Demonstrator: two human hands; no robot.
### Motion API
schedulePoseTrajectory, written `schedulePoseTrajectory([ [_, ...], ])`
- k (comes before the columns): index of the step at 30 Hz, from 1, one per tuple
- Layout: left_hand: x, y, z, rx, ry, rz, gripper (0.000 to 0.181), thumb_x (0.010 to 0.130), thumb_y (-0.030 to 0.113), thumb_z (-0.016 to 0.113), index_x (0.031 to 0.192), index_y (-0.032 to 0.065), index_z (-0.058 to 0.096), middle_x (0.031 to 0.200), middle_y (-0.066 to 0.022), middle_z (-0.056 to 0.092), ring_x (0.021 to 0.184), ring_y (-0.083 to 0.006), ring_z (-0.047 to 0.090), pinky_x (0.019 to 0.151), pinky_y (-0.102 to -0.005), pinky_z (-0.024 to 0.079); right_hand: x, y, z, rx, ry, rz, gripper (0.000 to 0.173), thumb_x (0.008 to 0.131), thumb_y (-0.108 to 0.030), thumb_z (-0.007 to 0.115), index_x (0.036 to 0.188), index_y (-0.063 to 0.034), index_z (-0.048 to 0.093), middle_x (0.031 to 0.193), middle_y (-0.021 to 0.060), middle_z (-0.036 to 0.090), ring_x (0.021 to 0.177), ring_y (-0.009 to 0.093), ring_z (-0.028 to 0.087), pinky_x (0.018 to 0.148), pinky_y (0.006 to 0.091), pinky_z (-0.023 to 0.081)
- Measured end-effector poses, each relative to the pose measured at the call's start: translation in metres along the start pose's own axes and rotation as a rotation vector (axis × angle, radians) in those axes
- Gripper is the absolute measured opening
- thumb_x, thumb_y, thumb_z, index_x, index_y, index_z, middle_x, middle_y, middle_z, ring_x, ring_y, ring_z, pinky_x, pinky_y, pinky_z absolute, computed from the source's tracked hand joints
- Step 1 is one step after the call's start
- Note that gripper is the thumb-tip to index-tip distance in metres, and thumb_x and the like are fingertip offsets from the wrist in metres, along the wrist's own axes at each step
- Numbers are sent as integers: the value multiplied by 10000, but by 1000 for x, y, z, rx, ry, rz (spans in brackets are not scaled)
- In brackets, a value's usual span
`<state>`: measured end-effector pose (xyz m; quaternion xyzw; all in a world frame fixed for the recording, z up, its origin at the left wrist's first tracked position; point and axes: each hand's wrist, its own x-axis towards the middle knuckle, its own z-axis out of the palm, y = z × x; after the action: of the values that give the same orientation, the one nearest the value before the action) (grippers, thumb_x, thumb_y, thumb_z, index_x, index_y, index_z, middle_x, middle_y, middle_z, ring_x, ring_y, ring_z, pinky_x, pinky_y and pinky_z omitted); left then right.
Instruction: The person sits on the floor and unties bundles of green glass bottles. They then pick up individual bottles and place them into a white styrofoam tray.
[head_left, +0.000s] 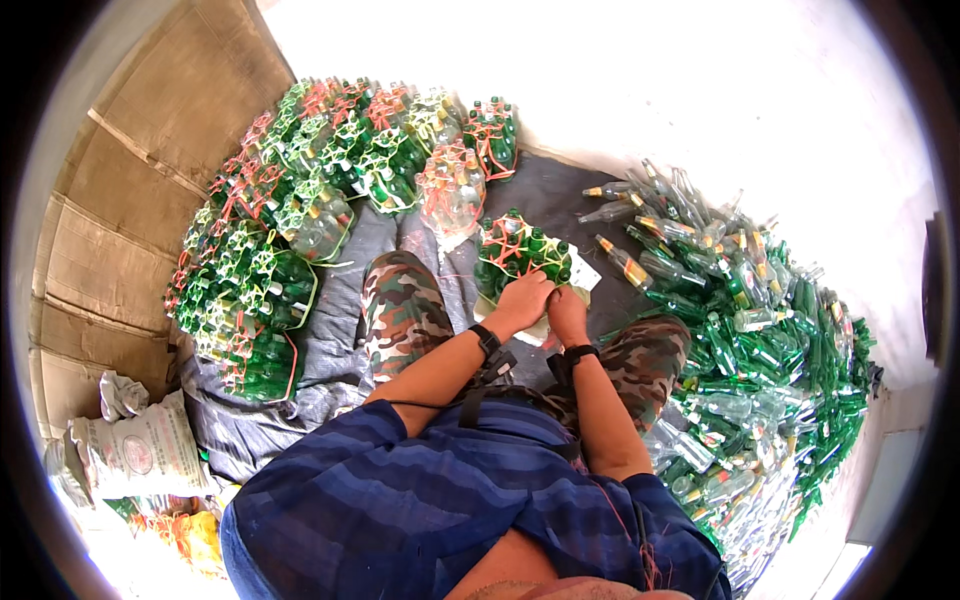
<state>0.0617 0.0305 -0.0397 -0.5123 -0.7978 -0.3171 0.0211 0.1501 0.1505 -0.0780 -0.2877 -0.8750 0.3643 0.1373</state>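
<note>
A bundle of green glass bottles stands upright between my knees, its necks laced with red and yellow-green plastic strapping. My left hand is at the bundle's near side, fingers closed at the strapping. Right beside it, my right hand has its fingers pinched at the near right edge of the same bundle; a strand of strapping seems to run between the two. The fingertips partly hide one another. Under the bundle lies a pale board or sheet. Both wrists wear black bands.
Strapped bottle bundles stand packed at the left, beside cardboard sheets. A bundle of clear bottles stands just beyond my left knee. Loose bottles are heaped at the right. A woven sack lies lower left. Dark sheeting covers the floor.
</note>
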Motion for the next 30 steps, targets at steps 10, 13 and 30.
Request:
schedulePoseTrajectory([
  [10, 7, 8, -7, 101, -100, -82, 167, 915, 155, 569, 1020, 140, 697, 961, -68, 647, 941, -310, 676, 729, -446, 552, 1, -6, -16, -38, 109, 1, 252, 980, -218, 532, 914, -16, 666, 880, 266, 699, 862, 484, 672, 770, 554, 532],
  [13, 10, 11, -5, 59, -88, -136, 191, 912, 147, 568, 1045, 134, 705, 965, -71, 647, 957, -303, 674, 737, -452, 552, 0, -8, -18, 1, 106, 20, 251, 978, -226, 544, 925, -18, 676, 893, 264, 702, 871, 480, 672, 780, 551, 531],
  [30, 25, -1, 8, -236, -253, -275, 213, 867, 76, 531, 979, 61, 712, 939, -197, 707, 908, -398, 677, 759, -479, 518, 7, 20, -2, 132, 53, 200, 419, 927, -433, 714, 860, -19, 705, 782, 178, 701, 743, 344, 675, 695, 468, 492],
])
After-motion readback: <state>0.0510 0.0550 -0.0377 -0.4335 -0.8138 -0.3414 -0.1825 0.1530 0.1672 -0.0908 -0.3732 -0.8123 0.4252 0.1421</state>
